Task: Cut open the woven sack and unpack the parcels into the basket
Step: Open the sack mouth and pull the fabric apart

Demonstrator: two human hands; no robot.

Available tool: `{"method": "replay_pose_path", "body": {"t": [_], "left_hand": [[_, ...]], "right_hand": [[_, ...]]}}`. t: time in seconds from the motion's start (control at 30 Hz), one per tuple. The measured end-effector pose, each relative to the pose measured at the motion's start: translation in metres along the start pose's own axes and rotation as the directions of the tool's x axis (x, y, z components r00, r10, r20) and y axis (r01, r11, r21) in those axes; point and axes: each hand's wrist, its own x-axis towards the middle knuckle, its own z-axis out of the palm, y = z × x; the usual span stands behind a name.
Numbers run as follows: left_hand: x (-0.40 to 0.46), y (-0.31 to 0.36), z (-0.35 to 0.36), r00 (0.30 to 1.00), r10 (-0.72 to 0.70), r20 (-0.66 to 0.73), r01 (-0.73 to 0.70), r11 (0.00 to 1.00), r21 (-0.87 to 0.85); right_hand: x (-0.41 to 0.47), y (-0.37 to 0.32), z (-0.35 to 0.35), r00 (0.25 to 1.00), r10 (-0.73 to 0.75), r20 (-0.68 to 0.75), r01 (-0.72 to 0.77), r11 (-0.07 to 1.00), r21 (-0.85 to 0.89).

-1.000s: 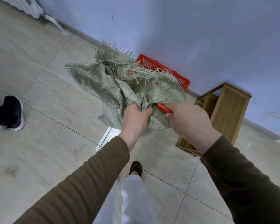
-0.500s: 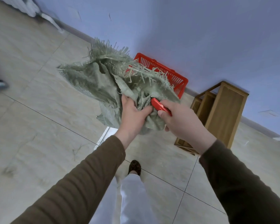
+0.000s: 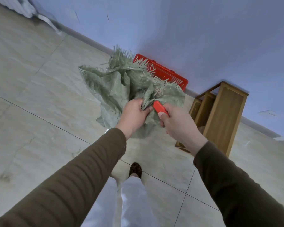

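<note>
At the far left, pale marbled floor tiles [image 3: 31, 89] with thin dark grout lines ran up to a grey skirting and a plain blue-lilac wall [image 3: 187, 30], and something white and ribbed sat blurred in the top corner. Moving toward the middle, the woven sack [image 3: 111, 89] hung crumpled in the air, a dull green plastic weave, limp and creased, with its frayed, cut edge bristling upward and away from the person and its gathered body drooping down toward the floor. The left hand [image 3: 133, 114] was clenched on a bunched fold of the sack near its lower middle, its fingers closed into the cloth, in a ribbed brown sleeve. Below it, white trousers and a dark patterned shoe [image 3: 135, 168] stood on the tiles. Just right of that hand, the right hand [image 3: 175, 122] was wrapped around a red cutter [image 3: 160, 108], a short smooth plastic body whose long axis pointed up and to the left, its tip touching the sack's folds. Behind the sack, against the wall, lay the red basket [image 3: 170, 76], a slatted plastic crate partly hidden by the frayed strands. Farthest right stood a light wooden shelf unit [image 3: 223, 115], boxy and open-sided, on the floor near the skirting.
</note>
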Motion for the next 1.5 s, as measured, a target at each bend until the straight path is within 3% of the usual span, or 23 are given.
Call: {"method": "replay_pose_path", "body": {"t": [0.1, 0.23, 0.27, 0.37, 0.43, 0.5, 0.6, 0.67, 0.73, 0.8, 0.97, 1.03, 1.13, 1.27, 1.4, 1.43, 1.5], "left_hand": [[0.018, 0.01, -0.01, 0.998, 0.032, 0.058, -0.036, 0.996, 0.084], [0.01, -0.029, -0.03, 0.987, -0.146, 0.067, 0.129, 0.97, 0.205], [0.001, -0.039, -0.032, 0.978, -0.203, 0.056, 0.192, 0.969, 0.158], [-0.016, -0.031, -0.032, 0.956, -0.287, 0.054, 0.292, 0.931, -0.221], [-0.012, -0.014, -0.03, 0.962, -0.268, 0.05, 0.265, 0.876, -0.403], [-0.008, -0.003, -0.029, 0.967, -0.249, 0.053, 0.245, 0.854, -0.459], [-0.016, -0.004, -0.028, 0.966, -0.251, 0.062, 0.244, 0.807, -0.538], [-0.026, -0.004, -0.025, 0.967, -0.237, 0.091, 0.241, 0.748, -0.618], [-0.033, -0.007, -0.023, 0.968, -0.193, 0.161, 0.249, 0.649, -0.719], [-0.039, -0.008, -0.022, 0.968, -0.181, 0.175, 0.248, 0.567, -0.785], [-0.048, -0.019, -0.028, 0.881, -0.474, -0.003, 0.287, 0.54, -0.791], [-0.053, -0.021, -0.032, 0.843, -0.538, 0.008, 0.348, 0.532, -0.772], [-0.056, -0.017, -0.045, 0.825, -0.564, 0.036, 0.446, 0.61, -0.656], [-0.022, 0.006, -0.076, 0.845, -0.535, 0.017, 0.429, 0.657, -0.621], [0.007, 0.017, -0.072, 0.801, -0.597, -0.049, 0.438, 0.639, -0.632], [0.007, 0.017, -0.069, 0.8, -0.6, -0.008, 0.449, 0.607, -0.656], [0.005, 0.013, -0.066, 0.809, -0.588, 0.034, 0.43, 0.55, -0.716]], "right_hand": [[-0.009, 0.0, 0.001, 0.999, -0.036, -0.034, 0.033, 0.996, -0.079], [0.003, 0.0, -0.057, 0.929, 0.019, -0.37, 0.024, 0.993, 0.112], [0.006, -0.001, -0.074, 0.933, 0.019, -0.36, 0.031, 0.991, 0.131], [0.006, -0.01, -0.064, 0.989, -0.057, -0.133, 0.061, 0.998, 0.024], [0.005, -0.018, -0.04, 0.982, -0.112, -0.151, 0.114, 0.993, 0.005], [0.013, -0.017, -0.023, 0.966, -0.136, -0.22, 0.154, 0.985, 0.071], [0.032, -0.013, -0.014, 0.974, -0.082, -0.213, 0.1, 0.992, 0.072], [0.041, -0.012, -0.002, 0.987, 0.027, -0.156, 0.004, 0.981, 0.192], [0.047, -0.008, 0.008, 0.994, 0.111, -0.023, -0.09, 0.898, 0.43], [0.05, -0.003, 0.016, 0.988, 0.153, 0.018, -0.138, 0.829, 0.542], [0.04, 0.006, 0.008, 0.955, 0.281, -0.096, -0.102, 0.614, 0.783], [0.04, 0.01, 0.002, 0.946, 0.296, -0.128, -0.097, 0.639, 0.763], [0.037, 0.013, -0.005, 0.963, 0.246, -0.113, -0.096, 0.701, 0.706], [0.026, 0.011, -0.01, 0.975, 0.192, -0.113, -0.092, 0.808, 0.582], [0.018, 0.012, -0.02, 0.982, 0.187, 0.004, -0.164, 0.851, 0.498], [0.016, 0.015, -0.026, 0.98, 0.197, 0.018, -0.189, 0.9, 0.393], [0.014, 0.016, -0.04, 0.981, 0.18, -0.073, -0.188, 0.976, -0.109]]}}
